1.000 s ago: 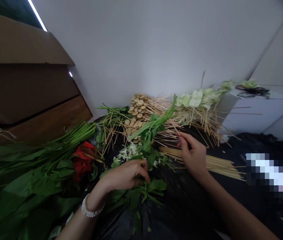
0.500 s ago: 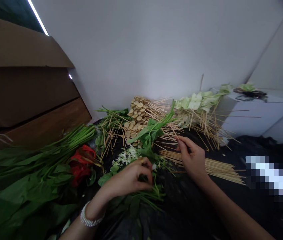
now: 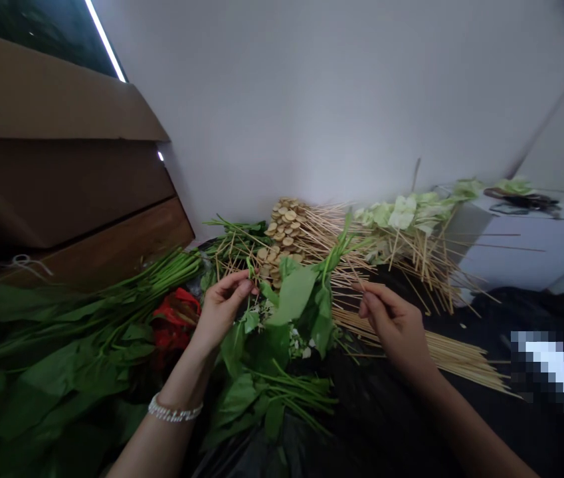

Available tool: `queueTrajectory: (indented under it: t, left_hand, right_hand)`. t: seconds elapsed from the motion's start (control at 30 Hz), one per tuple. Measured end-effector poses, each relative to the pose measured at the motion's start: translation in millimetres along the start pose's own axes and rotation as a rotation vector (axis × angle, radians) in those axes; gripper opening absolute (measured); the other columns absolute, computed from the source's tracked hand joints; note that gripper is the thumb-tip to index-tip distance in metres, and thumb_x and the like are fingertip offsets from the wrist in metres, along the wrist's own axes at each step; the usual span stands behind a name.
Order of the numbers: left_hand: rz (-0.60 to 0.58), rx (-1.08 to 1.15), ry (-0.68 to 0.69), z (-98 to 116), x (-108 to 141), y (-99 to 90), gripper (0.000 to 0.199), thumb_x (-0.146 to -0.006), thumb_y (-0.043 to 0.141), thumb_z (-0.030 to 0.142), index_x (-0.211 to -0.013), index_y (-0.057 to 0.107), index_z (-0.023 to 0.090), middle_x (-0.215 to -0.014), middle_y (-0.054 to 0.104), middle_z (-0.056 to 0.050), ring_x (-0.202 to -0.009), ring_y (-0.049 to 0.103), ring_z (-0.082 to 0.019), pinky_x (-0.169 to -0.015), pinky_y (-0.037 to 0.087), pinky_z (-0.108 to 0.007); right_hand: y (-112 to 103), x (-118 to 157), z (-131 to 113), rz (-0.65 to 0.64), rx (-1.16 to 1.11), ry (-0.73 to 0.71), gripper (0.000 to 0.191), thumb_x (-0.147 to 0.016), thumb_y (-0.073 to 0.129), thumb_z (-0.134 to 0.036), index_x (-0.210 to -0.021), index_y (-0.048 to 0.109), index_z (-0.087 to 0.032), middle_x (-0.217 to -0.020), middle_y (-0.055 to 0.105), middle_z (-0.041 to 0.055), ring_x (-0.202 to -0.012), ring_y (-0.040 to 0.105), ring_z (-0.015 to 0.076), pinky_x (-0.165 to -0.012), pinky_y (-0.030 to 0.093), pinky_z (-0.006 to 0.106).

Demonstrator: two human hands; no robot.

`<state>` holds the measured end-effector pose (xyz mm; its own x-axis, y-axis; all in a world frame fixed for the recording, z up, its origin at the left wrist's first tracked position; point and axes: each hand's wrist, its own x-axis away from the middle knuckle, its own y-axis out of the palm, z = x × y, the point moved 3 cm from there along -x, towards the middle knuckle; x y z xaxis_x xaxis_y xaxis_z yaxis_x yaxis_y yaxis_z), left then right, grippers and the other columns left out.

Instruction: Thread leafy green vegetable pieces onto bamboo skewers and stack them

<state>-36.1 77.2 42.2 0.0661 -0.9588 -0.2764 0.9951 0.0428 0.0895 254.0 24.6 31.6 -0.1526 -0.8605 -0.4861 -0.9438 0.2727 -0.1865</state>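
My left hand (image 3: 224, 305), with a white beaded bracelet at the wrist, pinches a thin green stem (image 3: 250, 269) between thumb and fingertips. My right hand (image 3: 394, 322) is closed in a pinch on what looks like a thin bamboo skewer, mostly hidden by the fingers. Between both hands hang broad leafy greens (image 3: 296, 295), their stems pointing up and to the right. Below my left hand rests a small pile of cut leafy greens (image 3: 282, 392) on black plastic (image 3: 356, 411). Loose bamboo skewers (image 3: 466, 362) lie under and beyond my right wrist.
Skewered pale round slices (image 3: 286, 222) and skewered pale green leaves (image 3: 406, 214) lie along the wall. At left are a large heap of long-stemmed greens (image 3: 62, 345), a red wrapping (image 3: 177, 318) and a cardboard box (image 3: 72, 186). A white box (image 3: 511, 249) stands at right.
My left hand has risen from the pile of cut greens and now pinches a stem up near the round slices. The right hand keeps its pinch. The whole view has shifted slightly.
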Motion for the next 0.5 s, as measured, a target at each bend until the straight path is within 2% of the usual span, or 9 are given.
queueTrajectory:
  t: [0.17, 0.3, 0.37, 0.5]
  left_hand:
    - [0.005, 0.035, -0.036, -1.2, 6.1, 5.7, 0.036, -0.063, 0.080, 0.045, -0.085, 0.074, 0.016, -0.062, 0.065, 0.000, -0.057, 0.054, -0.010, -0.057, 0.042, -0.022]
    - [0.021, 0.065, -0.097, -2.1, 9.8, 9.3, 0.030, -0.067, 0.079, 0.043, -0.082, 0.074, 0.017, -0.081, 0.073, -0.004, -0.067, 0.061, -0.011, -0.062, 0.046, -0.021]
    - [0.018, 0.117, -0.134, -2.3, 10.8, 11.3, 0.029, -0.067, 0.080, 0.041, -0.084, 0.074, 0.018, -0.082, 0.074, -0.004, -0.074, 0.064, -0.012, -0.068, 0.048, -0.021]
    - [0.063, 0.161, -0.192, -3.5, 12.9, 13.9, 0.035, -0.061, 0.084, 0.037, -0.088, 0.075, 0.017, -0.075, 0.075, -0.004, -0.071, 0.067, -0.014, -0.069, 0.051, -0.024]
  right_hand:
    - [16.8, 10.0, -4.5, -0.210, 0.043, -0.024, 0.026, -0.091, 0.051, -0.031, -0.101, 0.071, -0.018, -0.057, 0.057, -0.0021, -0.053, 0.053, 0.0120, -0.052, 0.042, 0.023]
    - [29.7, 19.3, -1.8, -0.346, 0.114, -0.086, 0.025, -0.092, 0.050, -0.029, -0.100, 0.072, -0.020, -0.058, 0.060, -0.0020, -0.056, 0.057, 0.0127, -0.057, 0.045, 0.023]
    - [34.1, 22.6, 0.1, -0.374, 0.153, -0.120, 0.025, -0.092, 0.049, -0.028, -0.101, 0.072, -0.020, -0.059, 0.061, -0.0016, -0.057, 0.059, 0.0133, -0.058, 0.046, 0.024]
    - [38.4, 25.6, 2.1, -0.365, 0.182, -0.160, 0.026, -0.092, 0.048, -0.026, -0.102, 0.071, -0.020, -0.060, 0.063, -0.0008, -0.057, 0.060, 0.0140, -0.058, 0.047, 0.024]
